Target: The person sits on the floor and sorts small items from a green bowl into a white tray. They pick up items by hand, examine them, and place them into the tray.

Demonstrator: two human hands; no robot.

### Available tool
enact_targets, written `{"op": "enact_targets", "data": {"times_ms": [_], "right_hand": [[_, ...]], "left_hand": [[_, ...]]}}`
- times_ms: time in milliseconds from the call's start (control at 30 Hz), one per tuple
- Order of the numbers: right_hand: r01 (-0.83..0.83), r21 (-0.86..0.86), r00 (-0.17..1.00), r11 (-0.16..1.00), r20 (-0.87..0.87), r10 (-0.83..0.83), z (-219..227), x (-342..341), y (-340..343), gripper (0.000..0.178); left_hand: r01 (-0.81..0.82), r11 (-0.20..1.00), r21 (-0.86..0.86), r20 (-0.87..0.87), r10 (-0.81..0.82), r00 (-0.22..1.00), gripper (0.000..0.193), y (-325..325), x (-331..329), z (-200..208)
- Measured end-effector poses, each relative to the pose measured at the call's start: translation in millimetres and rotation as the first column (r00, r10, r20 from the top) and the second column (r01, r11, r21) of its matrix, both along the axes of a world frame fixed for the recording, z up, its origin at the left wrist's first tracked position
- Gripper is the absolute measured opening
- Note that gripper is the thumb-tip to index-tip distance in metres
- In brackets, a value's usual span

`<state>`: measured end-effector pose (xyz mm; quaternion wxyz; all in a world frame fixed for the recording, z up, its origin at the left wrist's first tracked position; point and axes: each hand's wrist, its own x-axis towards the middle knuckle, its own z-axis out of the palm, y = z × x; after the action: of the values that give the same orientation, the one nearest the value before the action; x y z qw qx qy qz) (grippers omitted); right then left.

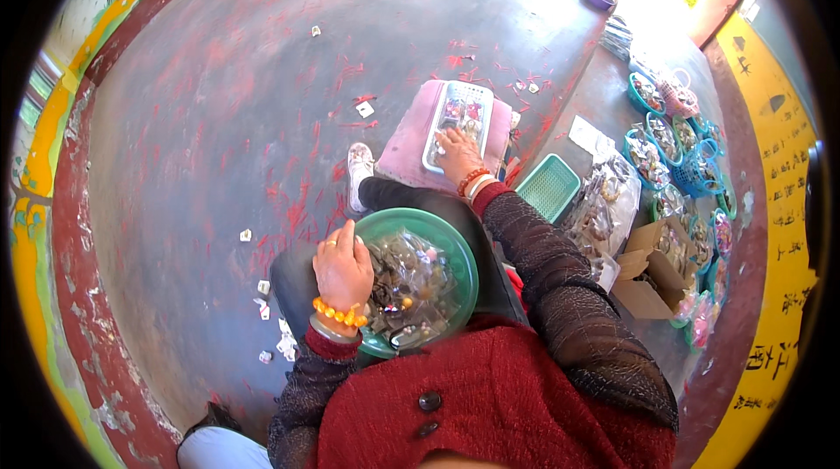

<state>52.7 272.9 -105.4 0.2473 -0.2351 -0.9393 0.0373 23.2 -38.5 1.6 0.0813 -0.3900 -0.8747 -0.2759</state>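
- Head view, looking straight down: round green plastic bowl (455, 246) balanced on the lap, heaped with small trinkets in clear wrappers.
- Left hand (343, 269) lying on the bowl's left rim, fingers relaxed and draped over the edge onto the wrapped pieces, clenched on nothing; orange bead bracelet (341, 312) at the wrist.
- Right hand (457, 154) stretched out beyond the bowl, fingers spread flat and pressing down into a white compartment tray (458, 110); cannot tell whether anything is pinched under the fingertips.
- Tray resting on a pink cushion (407, 143), just past the bowl's far edge.
- White shoe (359, 167) poking out beside the cushion, up-left of the bowl.
- Empty-looking green mesh basket (549, 186) right of the bowl, near the right forearm.
- Farther right of the bowl: open cardboard box (645, 269) and a row of blue baskets (674, 150) full of wrapped pieces.
- Scraps of red paper (302, 198) scattered on the floor left of the bowl.
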Motion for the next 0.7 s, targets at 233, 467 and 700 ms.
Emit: {"op": "enact_targets", "data": {"times_ms": [233,467,700], "right_hand": [[-0.439,-0.254,0.854,0.862,-0.416,0.313,91.8,53.9,-75.5,0.026],[-0.571,-0.403,0.821,0.715,-0.28,0.498,99.8,112.6,-155.1,0.026],[-0.4,-0.554,0.899,0.73,-0.083,0.429,92.2,106.8,-177.3,0.046]], "left_hand": [[0.005,0.988,0.152,0.139,-0.026,0.99,0.028,-12.4,-9.8,-45.4],[-0.02,0.987,0.161,0.145,-0.004,0.989,0.027,-15.5,-4.9,-47.9],[-0.021,0.996,-0.083,-0.093,0.013,0.996,0.031,-12.5,-10.2,-49.3]]}}
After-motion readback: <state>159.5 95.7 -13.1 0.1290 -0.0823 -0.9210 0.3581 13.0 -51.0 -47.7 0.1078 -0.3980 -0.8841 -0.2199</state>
